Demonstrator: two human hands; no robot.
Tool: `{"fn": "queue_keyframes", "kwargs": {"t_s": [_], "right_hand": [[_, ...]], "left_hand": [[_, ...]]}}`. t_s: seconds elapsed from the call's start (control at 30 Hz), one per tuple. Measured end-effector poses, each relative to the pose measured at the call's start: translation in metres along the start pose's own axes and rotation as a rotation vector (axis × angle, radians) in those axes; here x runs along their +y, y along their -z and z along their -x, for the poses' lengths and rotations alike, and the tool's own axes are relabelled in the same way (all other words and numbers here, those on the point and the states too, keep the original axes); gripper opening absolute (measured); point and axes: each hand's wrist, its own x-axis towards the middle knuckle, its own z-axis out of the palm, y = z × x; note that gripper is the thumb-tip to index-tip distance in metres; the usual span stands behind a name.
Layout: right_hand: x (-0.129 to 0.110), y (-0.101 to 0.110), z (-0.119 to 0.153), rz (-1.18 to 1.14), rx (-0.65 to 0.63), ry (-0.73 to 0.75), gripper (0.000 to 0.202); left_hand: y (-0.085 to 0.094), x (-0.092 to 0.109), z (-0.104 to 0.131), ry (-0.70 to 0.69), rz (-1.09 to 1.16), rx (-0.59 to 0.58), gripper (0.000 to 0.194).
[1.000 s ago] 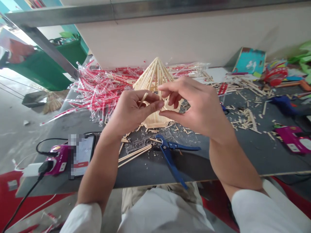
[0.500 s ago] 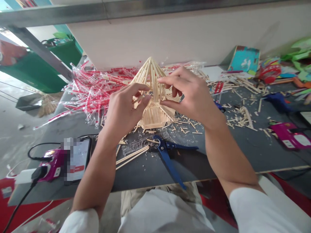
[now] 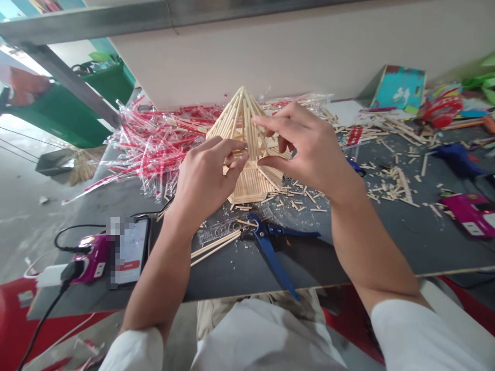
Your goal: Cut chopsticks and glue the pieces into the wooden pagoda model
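Note:
A pointed model of pale wooden sticks (image 3: 247,185) stands upright on the dark table, with a cone-shaped top and a stick base. My left hand (image 3: 211,178) is at its left front, thumb and fingertips close together; whatever lies between them is too small to make out. On the model's right side, my right hand (image 3: 305,149) has its index fingertip at the upright sticks and its thumb lower down, with a gap between them. A blue-handled cutter (image 3: 270,247) lies in front, beside a clear ruler (image 3: 212,233) and a few loose sticks (image 3: 216,247).
Red and clear plastic wrappers (image 3: 150,139) are heaped behind on the left. Stick offcuts (image 3: 394,185) are scattered at the right. A phone (image 3: 133,252) and a purple power strip (image 3: 91,257) lie front left; another purple strip (image 3: 469,214) is at the right.
The whole view has shifted slightly, so the table contents appear a little further right. My left fingertips have drawn closer together. Both hands remain at the model.

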Motion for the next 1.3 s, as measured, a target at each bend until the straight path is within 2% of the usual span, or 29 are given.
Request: {"fn": "queue_keyframes", "kwargs": {"t_s": [0.27,0.67,1.3], "right_hand": [[-0.0007,0.0017,0.0016,-0.010,-0.018,-0.037,0.051],[-0.0049,-0.0017,0.0013,0.042,0.001,-0.004,0.043],[-0.0065,-0.0016,0.0021,0.031,0.009,-0.008,0.043]], "left_hand": [[0.0016,0.0019,0.0001,0.001,-0.010,-0.012,0.024],[-0.0035,0.0038,0.0022,-0.029,-0.041,0.000,0.024],[-0.0081,0.0019,0.0034,-0.022,-0.033,0.004,0.024]]}}
